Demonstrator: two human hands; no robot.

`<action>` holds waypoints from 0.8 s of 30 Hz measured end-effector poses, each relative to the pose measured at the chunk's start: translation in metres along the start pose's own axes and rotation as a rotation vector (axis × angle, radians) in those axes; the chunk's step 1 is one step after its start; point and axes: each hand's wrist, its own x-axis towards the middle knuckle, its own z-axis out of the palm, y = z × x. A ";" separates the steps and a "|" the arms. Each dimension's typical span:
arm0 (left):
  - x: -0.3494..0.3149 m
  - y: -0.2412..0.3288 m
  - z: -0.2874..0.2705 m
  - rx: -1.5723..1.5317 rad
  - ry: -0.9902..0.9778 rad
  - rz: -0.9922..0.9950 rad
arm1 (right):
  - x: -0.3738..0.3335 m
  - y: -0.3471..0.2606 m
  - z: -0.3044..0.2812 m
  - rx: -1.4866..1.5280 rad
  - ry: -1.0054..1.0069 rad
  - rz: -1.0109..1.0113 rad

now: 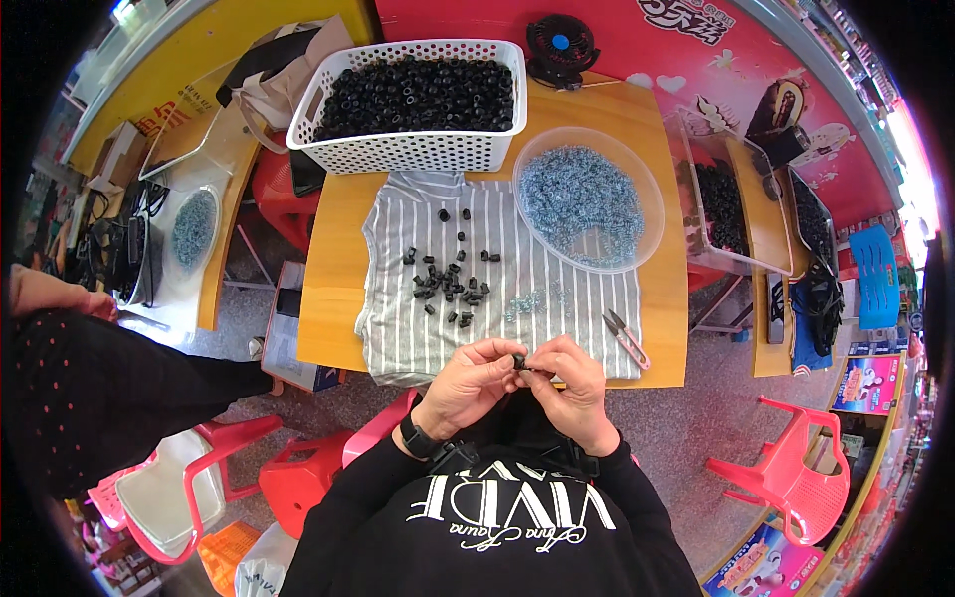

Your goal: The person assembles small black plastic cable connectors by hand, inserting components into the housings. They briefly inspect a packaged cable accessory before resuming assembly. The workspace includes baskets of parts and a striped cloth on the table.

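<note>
My left hand (472,376) and my right hand (569,383) meet at the table's front edge, fingers closed around one small black plastic part (519,362). Fingertips cover much of it, so its exact shape is hidden. In front of them a striped grey cloth (398,343) bears a loose cluster of similar black parts (448,284). Right of that cluster lies a small scatter of clear bluish pieces (525,304), too small to name. Thread snips (627,340) with pinkish handles rest at the cloth's right side, near my right hand.
A white perforated basket (398,154) full of black parts stands at the back left. Beside it sits a round clear tub (652,224) of bluish pieces. A black fan (560,48) is behind. Another person's dark-clothed leg (129,398) is at left; red chairs (796,463) stand around.
</note>
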 end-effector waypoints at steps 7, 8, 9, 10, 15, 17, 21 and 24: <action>0.000 -0.004 -0.003 0.024 -0.005 0.015 | 0.001 -0.003 -0.001 -0.144 -0.037 -0.038; 0.000 -0.005 -0.003 0.025 -0.012 0.021 | 0.001 -0.002 -0.001 -0.130 -0.036 -0.030; 0.001 -0.005 -0.002 0.029 -0.007 0.023 | 0.000 0.000 -0.001 -0.116 -0.035 -0.022; 0.001 -0.005 -0.001 0.033 -0.001 0.024 | 0.000 0.000 -0.001 -0.102 -0.034 -0.014; 0.002 -0.006 -0.001 0.017 -0.002 0.043 | 0.002 -0.007 0.000 -0.008 -0.018 0.071; 0.002 -0.006 -0.001 0.006 -0.009 0.041 | 0.001 -0.008 0.000 0.014 -0.015 0.088; 0.002 -0.004 -0.001 0.011 -0.002 0.031 | 0.000 -0.005 -0.001 0.039 -0.014 0.101; 0.001 -0.003 0.001 0.023 0.005 0.027 | -0.003 0.001 -0.001 0.048 -0.006 0.128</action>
